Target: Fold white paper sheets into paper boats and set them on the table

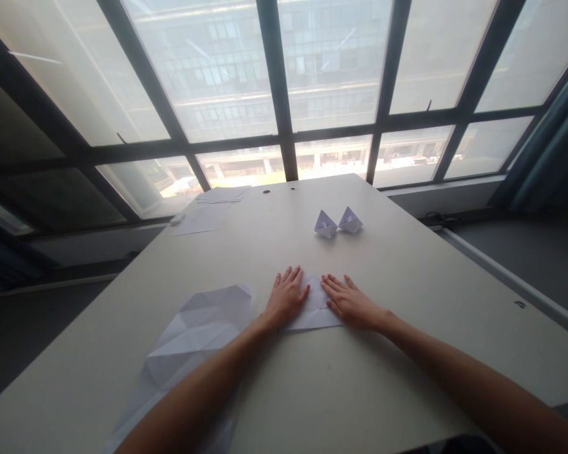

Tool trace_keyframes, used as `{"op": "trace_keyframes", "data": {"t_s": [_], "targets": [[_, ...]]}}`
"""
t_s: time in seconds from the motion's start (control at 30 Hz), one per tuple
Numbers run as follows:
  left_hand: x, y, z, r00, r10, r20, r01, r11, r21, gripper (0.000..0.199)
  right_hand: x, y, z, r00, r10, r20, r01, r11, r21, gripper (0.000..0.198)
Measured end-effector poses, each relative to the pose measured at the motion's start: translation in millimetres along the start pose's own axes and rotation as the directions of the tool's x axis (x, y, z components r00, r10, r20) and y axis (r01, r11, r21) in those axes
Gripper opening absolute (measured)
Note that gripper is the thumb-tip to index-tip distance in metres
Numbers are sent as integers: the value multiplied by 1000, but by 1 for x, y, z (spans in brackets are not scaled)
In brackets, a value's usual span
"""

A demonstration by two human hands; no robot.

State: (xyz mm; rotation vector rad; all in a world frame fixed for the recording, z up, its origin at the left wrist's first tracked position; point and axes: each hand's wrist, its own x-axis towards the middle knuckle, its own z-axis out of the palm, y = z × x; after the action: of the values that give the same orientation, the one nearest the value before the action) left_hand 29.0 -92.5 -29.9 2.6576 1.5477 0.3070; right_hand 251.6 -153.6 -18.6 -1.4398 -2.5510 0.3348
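Observation:
A folded sheet of white paper (316,304) lies flat on the white table (360,372), in front of me. My left hand (288,296) rests flat on its left side, fingers stretched out. On the right side of the paper, my right hand (349,299) lies with its fingers spread. Both hands hide the side edges of the sheet. Under and beside my left forearm is a larger creased sheet of paper (189,337), opened out. Farther off, two folded paper boats (325,224) stand side by side.
Several flat paper sheets (206,214) lie at the table's far left corner. A small dark mark or object (519,304) is near the right edge. Large windows (331,63) rise beyond the table, with curtains (544,139) at the right.

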Motion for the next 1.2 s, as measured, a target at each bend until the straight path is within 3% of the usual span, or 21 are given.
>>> {"op": "trace_keyframes", "data": {"t_s": [0.17,0.3,0.57,0.8,0.9,1.0,1.1,1.2], "targets": [[3,-8,3,977,-173,-129,174,985,-5,66,2,6,5,996,80,-27,-82,995,-59,59],[3,-8,3,976,-174,-127,174,985,-12,66,4,15,5,990,139,-32,-141,988,-67,60],[4,-8,2,978,-139,-154,125,987,-98,60,5,19,4,991,135,-13,-136,990,-39,61],[4,-6,-6,938,-38,-344,-95,928,-361,75,5,19,3,991,135,-22,-136,991,-18,60],[3,-2,-10,927,-9,-375,-170,881,-442,82,4,18,2,991,132,-25,-132,991,-8,61],[2,2,-12,931,109,-349,-264,861,-435,70,4,18,3,991,130,-25,-130,992,-1,61],[1,3,-11,931,273,-242,-349,857,-378,48,5,19,3,992,124,-33,-123,992,3,60],[2,1,-8,918,365,-155,-397,847,-352,44,5,19,4,992,119,-32,-119,993,2,60]]}}
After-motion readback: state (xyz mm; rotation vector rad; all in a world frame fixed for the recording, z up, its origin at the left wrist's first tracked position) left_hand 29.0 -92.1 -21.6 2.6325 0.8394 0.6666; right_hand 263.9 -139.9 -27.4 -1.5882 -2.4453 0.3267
